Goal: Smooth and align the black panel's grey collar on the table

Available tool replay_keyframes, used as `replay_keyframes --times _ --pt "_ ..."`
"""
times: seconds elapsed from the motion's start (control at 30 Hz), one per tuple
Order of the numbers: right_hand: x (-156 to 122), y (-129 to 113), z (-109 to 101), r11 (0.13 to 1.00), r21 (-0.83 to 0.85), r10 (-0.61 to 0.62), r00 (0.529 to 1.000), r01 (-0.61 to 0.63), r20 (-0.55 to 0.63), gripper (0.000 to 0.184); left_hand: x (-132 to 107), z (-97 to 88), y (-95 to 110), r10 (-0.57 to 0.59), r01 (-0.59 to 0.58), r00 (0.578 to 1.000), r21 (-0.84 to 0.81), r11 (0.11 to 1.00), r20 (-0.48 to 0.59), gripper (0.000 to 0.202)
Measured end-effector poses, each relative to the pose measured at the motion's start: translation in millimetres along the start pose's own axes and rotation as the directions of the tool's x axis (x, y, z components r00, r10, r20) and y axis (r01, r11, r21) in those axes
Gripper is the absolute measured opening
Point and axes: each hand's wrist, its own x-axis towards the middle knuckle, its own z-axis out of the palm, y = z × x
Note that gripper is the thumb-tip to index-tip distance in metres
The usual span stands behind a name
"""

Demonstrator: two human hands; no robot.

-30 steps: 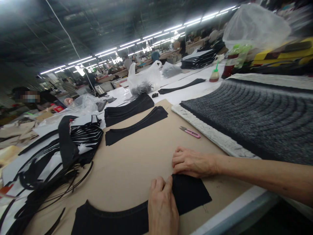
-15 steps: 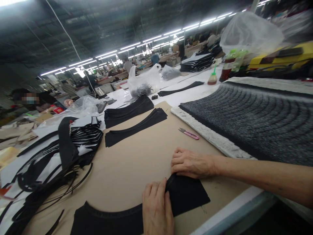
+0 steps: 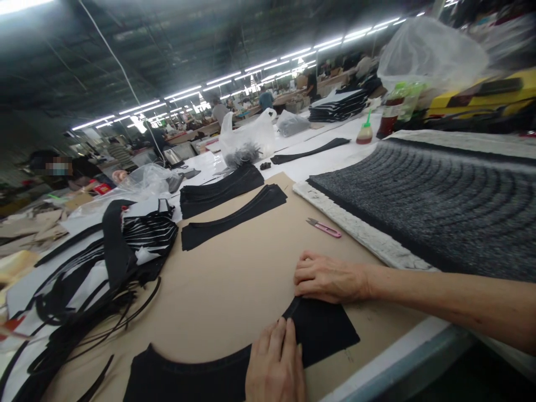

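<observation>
A black curved fabric piece (image 3: 329, 332) lies near me on a tan board (image 3: 234, 279), its concave edge facing away and a narrow folded band running along it. My left hand (image 3: 276, 363) rests on this piece with fingers stretched out, the fingertips pressing the curved edge. Just beyond, my right hand (image 3: 329, 278) has its fingers curled and closed at the upper end of the curve; the fingertips are partly hidden. Pink-handled thread snips (image 3: 324, 227) lie above my right hand. Farther back are similar black pieces (image 3: 234, 218), stacked flat.
On the left sits a tangled heap of black strips (image 3: 146, 229). A dark speckled pad (image 3: 419, 206) on a white slab stands at right. Behind are a green-tipped glue bottle (image 3: 364, 133) and a clear plastic bag (image 3: 247, 137). The table edge (image 3: 393, 363) runs at lower right.
My left hand has slid slightly right and nearer to me, its fingers now angled along the curved edge. My right hand stays almost in place.
</observation>
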Motion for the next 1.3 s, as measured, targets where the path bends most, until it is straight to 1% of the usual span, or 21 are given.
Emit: replay_keyframes --times 0.07,0.1,0.17,0.2,0.27,0.33,0.37,0.47,0.6,0.8,0.93,1.03,1.1,1.23,1.3 --pt "-0.9 0.8 -1.1 1.0 0.002 0.023 1.0 -0.023 0.014 0.015 14.1 -11.6 -4.1 -0.091 0.096 0.995 -0.108 0.99 0.05 0.027" --pt "-1.1 1.3 -1.8 0.999 0.004 0.032 0.999 -0.032 0.023 0.014 23.1 -17.4 -4.7 -0.148 0.156 0.986 -0.122 0.98 0.077 0.024" --pt "-0.9 2.3 -3.4 0.999 0.001 0.045 0.998 -0.045 0.041 0.014 41.1 -26.1 -2.1 -0.257 0.269 0.959 -0.092 0.959 0.123 0.022" --pt "-0.4 2.7 -4.1 0.999 -0.002 0.051 0.998 -0.051 0.046 0.014 49.1 -28.2 0.9 -0.288 0.303 0.945 -0.086 0.949 0.154 0.024" --pt "1.0 3.3 -5.1 0.998 -0.001 0.063 0.997 -0.063 0.047 0.014 60.9 -27.3 9.0 -0.31 0.349 0.917 -0.126 0.929 0.25 0.032" --pt "2.0 3.8 -5.4 0.997 0.005 0.075 0.996 -0.075 0.044 0.014 66.3 -21.6 16.8 -0.295 0.374 0.89 -0.188 0.908 0.347 0.036" --pt "2.3 4.1 -5.1 0.997 0.008 0.077 0.996 -0.078 0.042 0.014 67.0 -18.1 19.8 -0.285 0.38 0.881 -0.206 0.902 0.377 0.036" --pt "1.4 6.2 -3.4 0.998 0.016 0.066 0.997 -0.067 0.033 0.015 64.7 -9.7 23.2 -0.262 0.367 0.883 -0.224 0.903 0.39 0.038" --pt "-1.8 11.1 -1.5 0.997 0.059 0.054 0.998 -0.056 0.033 0.015 60.9 -6.2 19.6 -0.22 0.333 0.892 -0.245 0.911 0.394 0.038" --pt "-1.1 13.7 -7.0 0.987 0.13 0.092 0.994 -0.098 0.055 0.015 61.4 -4.3 16.5 -0.264 0.375 0.898 -0.3 0.877 0.353 0.04" --pt "2.4 13.1 -10.2 0.983 0.146 0.104 0.992 -0.114 0.077 0.015 63.5 -3.3 15.5 -0.264 0.384 0.892 -0.304 0.872 0.367 0.038" --pt "2.0 13.8 -9.0 0.983 0.162 0.075 0.995 -0.084 0.066 0.011 63.7 -4.3 15.3 -0.218 0.347 0.895 -0.298 0.889 0.39 0.037" --pt "0.2 14.2 -7.3 0.985 0.155 0.064 0.997 -0.071 0.047 0.011 63.0 -5.6 16.1 -0.187 0.31 0.899 -0.273 0.911 0.396 0.037" --pt "-3.8 13.0 -5.6 0.994 0.104 0.038 0.999 -0.041 0.033 0.016 58.2 -3.3 18.6 -0.131 0.208 0.91 -0.162 0.965 0.393 0.042" --pt "-5.3 11.7 -6.2 0.996 0.081 0.031 0.999 -0.033 0.023 0.019 52.8 2.5 19.1 -0.11 0.153 0.928 -0.095 0.984 0.356 0.046"
